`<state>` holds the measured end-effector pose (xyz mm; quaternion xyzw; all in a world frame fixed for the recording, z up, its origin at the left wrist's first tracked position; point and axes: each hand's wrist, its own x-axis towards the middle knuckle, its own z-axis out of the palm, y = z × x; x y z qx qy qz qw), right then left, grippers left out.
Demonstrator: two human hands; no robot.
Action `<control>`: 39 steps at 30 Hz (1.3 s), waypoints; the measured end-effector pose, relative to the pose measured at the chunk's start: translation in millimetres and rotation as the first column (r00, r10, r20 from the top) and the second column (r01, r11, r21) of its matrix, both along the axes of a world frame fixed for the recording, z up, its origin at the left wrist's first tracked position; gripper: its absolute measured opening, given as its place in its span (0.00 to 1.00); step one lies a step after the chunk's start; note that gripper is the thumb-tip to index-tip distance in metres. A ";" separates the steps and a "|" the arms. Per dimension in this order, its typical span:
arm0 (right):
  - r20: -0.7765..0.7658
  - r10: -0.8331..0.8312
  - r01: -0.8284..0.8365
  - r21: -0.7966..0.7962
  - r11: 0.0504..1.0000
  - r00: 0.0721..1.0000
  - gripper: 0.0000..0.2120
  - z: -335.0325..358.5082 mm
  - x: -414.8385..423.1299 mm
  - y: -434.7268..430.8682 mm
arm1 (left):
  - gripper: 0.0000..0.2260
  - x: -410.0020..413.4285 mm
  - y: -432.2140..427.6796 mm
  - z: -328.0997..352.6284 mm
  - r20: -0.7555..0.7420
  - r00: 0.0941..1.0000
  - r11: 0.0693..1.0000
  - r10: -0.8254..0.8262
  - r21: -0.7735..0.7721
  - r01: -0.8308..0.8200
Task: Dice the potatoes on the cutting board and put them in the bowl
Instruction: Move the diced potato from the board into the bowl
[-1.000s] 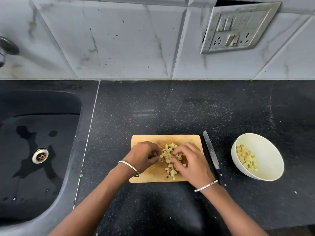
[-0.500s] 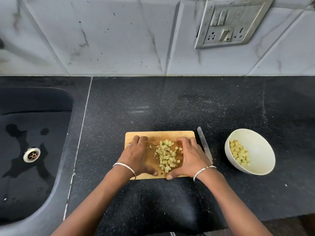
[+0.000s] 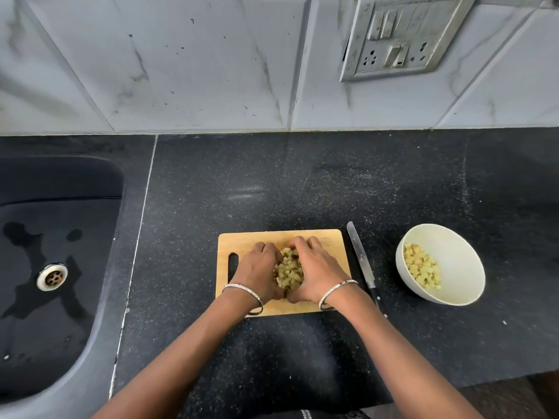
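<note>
Left hand (image 3: 258, 272) and right hand (image 3: 317, 272) cupped together around diced potato (image 3: 289, 272) on cutting board (image 3: 329, 240), likely for scooping to bowl (image 3: 459, 285).

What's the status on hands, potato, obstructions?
Left hand and right hand cupped around diced potato pile on cutting board. Bowl part filled. Knife lies between board and bowl.

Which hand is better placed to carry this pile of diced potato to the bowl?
Probably the right hand: the bowl sits on its side, past the knife. The left hand would cross over.
</note>
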<state>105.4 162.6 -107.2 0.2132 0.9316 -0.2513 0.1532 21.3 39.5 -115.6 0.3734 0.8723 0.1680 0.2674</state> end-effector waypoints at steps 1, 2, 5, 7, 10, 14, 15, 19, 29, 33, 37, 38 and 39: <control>-0.014 -0.012 0.012 -0.001 1.000 1.000 0.44 -0.3 -0.4 -0.9 | 0.31 0.3 1.3 0.0 0.003 1.000 1.000 0.009 0.010 -0.009; -0.027 -0.027 0.027 -0.002 1.000 0.999 0.43 -0.5 -0.7 -1.9 | 0.30 0.6 2.7 -0.1 0.006 1.000 0.999 0.023 0.028 -0.023; -0.064 -0.080 0.080 -0.006 0.997 0.995 0.38 -1.0 -0.2 -3.5 | 0.25 -0.7 5.5 -0.8 0.046 0.997 0.995 0.060 0.074 -0.064; -0.082 -0.113 0.112 -0.023 0.993 0.990 0.36 -1.7 0.8 -2.5 | 0.24 -2.4 6.6 -1.2 0.104 0.992 0.992 0.078 0.088 -0.087; -0.064 -0.159 0.154 -0.076 0.985 0.985 0.32 0.4 1.6 2.6 | 0.24 -4.8 8.3 0.8 0.192 0.978 0.990 0.081 0.095 -0.101; -0.047 -0.236 0.220 -0.224 0.949 0.971 0.27 6.0 3.0 11.8 | 0.22 -10.5 14.0 10.0 0.269 0.961 0.990 0.071 0.096 -0.100; -0.045 -0.253 0.234 -0.251 0.939 0.966 0.27 7.8 3.7 13.4 | 0.22 -12.2 15.6 13.3 0.278 0.958 0.991 0.069 0.091 -0.098; -0.020 -0.300 0.276 -0.341 0.899 0.954 0.23 18.0 10.2 24.3 | 0.23 -15.0 25.0 29.3 0.303 0.952 0.997 0.037 0.049 -0.054; 0.037 -0.453 0.377 -0.616 0.691 0.891 0.16 54.1 47.9 70.5 | 0.22 -6.1 94.0 72.7 0.345 0.923 0.983 -0.172 -0.005 0.185; 0.024 -0.531 0.432 -0.615 0.660 0.847 0.13 74.0 80.6 102.5 | 0.18 14.5 144.4 80.6 0.378 0.888 0.963 -0.264 0.054 0.264; 0.040 -0.620 0.549 -0.510 0.662 0.784 0.12 84.1 112.3 133.8 | 0.18 42.6 192.0 85.2 0.418 0.838 0.934 -0.351 0.086 0.348; 0.039 -0.634 0.573 -0.475 0.668 0.772 0.12 83.6 117.7 140.8 | 0.19 49.2 200.3 85.4 0.406 0.839 0.929 -0.363 0.088 0.360; 0.040 -0.652 0.597 -0.449 0.665 0.757 0.12 80.2 124.7 148.7 | 0.20 56.7 209.0 85.1 0.387 0.844 0.925 -0.372 0.086 0.369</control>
